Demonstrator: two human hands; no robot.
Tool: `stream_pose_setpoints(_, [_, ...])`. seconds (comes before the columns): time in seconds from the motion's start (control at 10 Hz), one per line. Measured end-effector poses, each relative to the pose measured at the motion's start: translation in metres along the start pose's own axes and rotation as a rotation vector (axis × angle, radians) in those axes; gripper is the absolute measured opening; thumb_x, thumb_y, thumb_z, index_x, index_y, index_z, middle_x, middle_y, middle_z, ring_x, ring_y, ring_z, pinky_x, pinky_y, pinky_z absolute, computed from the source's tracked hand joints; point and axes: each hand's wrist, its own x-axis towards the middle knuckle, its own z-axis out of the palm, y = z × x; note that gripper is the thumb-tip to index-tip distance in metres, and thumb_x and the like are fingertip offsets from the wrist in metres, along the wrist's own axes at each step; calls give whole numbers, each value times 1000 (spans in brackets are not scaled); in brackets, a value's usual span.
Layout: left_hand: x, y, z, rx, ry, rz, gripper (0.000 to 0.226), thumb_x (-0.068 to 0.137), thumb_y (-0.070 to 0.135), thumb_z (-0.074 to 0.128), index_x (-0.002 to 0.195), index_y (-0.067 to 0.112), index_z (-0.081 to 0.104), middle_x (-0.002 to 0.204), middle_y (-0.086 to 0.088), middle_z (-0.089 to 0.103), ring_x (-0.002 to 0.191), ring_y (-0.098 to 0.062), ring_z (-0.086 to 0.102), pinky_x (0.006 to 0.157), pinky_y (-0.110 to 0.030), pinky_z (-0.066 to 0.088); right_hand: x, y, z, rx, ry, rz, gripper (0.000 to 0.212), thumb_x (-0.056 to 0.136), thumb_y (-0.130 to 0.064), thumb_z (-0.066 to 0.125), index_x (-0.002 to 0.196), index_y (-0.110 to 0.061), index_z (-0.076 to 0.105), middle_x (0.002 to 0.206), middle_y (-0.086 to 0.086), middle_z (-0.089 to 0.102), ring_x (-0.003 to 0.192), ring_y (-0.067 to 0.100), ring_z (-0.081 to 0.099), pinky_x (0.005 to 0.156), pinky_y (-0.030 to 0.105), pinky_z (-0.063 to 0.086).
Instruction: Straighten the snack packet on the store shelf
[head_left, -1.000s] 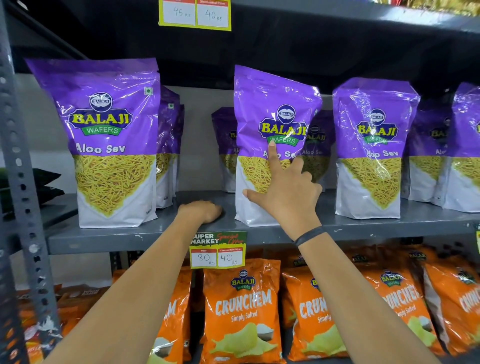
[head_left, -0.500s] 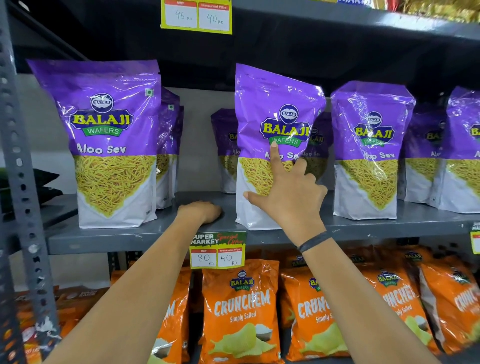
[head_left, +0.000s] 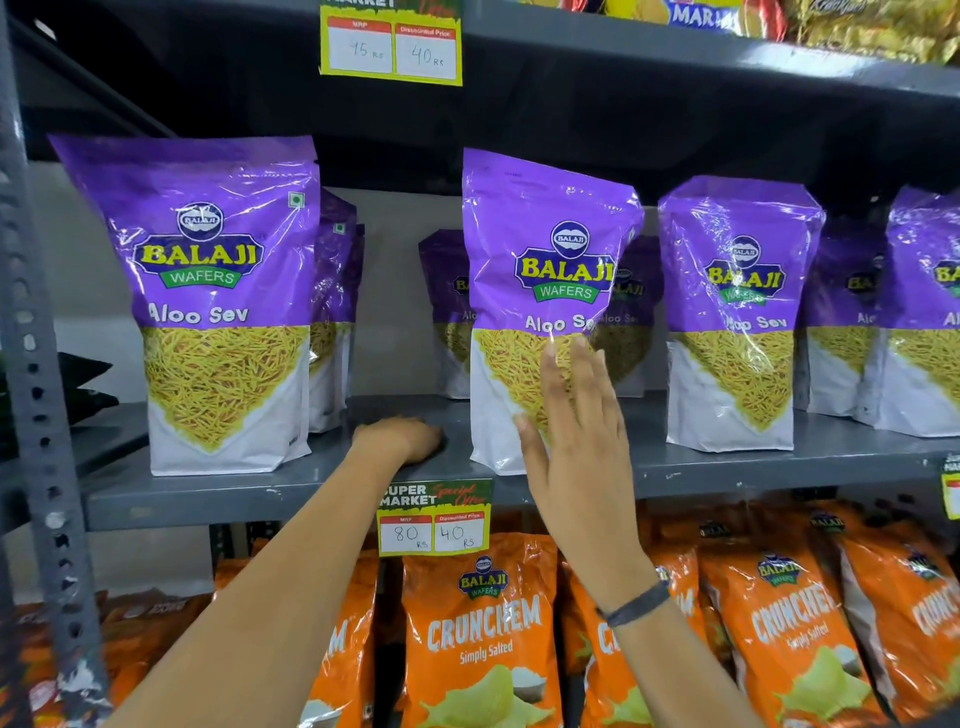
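Observation:
A purple Balaji Aloo Sev packet stands at the front middle of the grey shelf, upright and turned a little to the left. My right hand is spread flat in front of its lower right part, fingers pointing up; the hand is blurred and I cannot tell whether it touches the packet. My left hand rests on the shelf just left of the packet's base, fingers curled down and holding nothing.
More purple packets stand at the left, right and behind. A price tag hangs from the shelf edge. Orange Crunchem bags fill the lower shelf. A slotted upright post stands at the left.
My right hand changed from a pointing index finger on the packet's logo to a flat spread hand lower down on it. The view tilted up a little. My left hand stayed put.

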Motion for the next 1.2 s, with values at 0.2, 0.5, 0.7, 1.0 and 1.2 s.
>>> stream_pose_setpoints(0.2, [1, 0, 0, -1, 3, 10, 58, 96, 47, 23, 139, 15, 46, 149, -14, 46, 131, -32, 46, 112, -50, 33, -4, 5, 12, 69, -16, -34, 59, 95, -15, 58, 149, -13, 33, 158, 17, 20, 147, 35, 14, 108, 53, 41])
stream_pose_setpoints(0.5, [2, -1, 0, 7, -13, 29, 57, 96, 45, 22, 138, 16, 47, 148, -15, 45, 131, -33, 46, 112, -50, 34, -1, 4, 22, 69, -8, -39, 56, 95, -14, 58, 147, -12, 38, 157, 19, 23, 146, 33, 14, 107, 53, 42])
stream_pose_setpoints(0.7, [0, -1, -1, 10, 3, 23, 57, 94, 45, 24, 140, 17, 45, 151, -13, 43, 135, -32, 43, 113, -50, 32, 1, 5, 27, 38, -8, -48, 56, 93, -12, 62, 144, -10, 42, 154, 22, 28, 144, 38, 22, 105, 53, 44])
stream_pose_setpoints(1.0, [1, -2, -1, 21, -3, 53, 59, 95, 45, 22, 143, 17, 42, 153, -14, 40, 138, -32, 39, 115, -50, 30, 4, 6, 38, 29, 31, -47, 57, 89, -13, 66, 142, -10, 46, 153, 22, 32, 142, 34, 18, 103, 53, 45])
stream_pose_setpoints(1.2, [-1, 0, -3, 29, 24, 55, 57, 96, 43, 24, 141, 15, 46, 151, -14, 43, 136, -32, 42, 114, -49, 32, 4, 9, 35, 177, 52, -47, 53, 95, -14, 58, 145, -11, 41, 157, 15, 25, 146, 28, 15, 112, 50, 37])
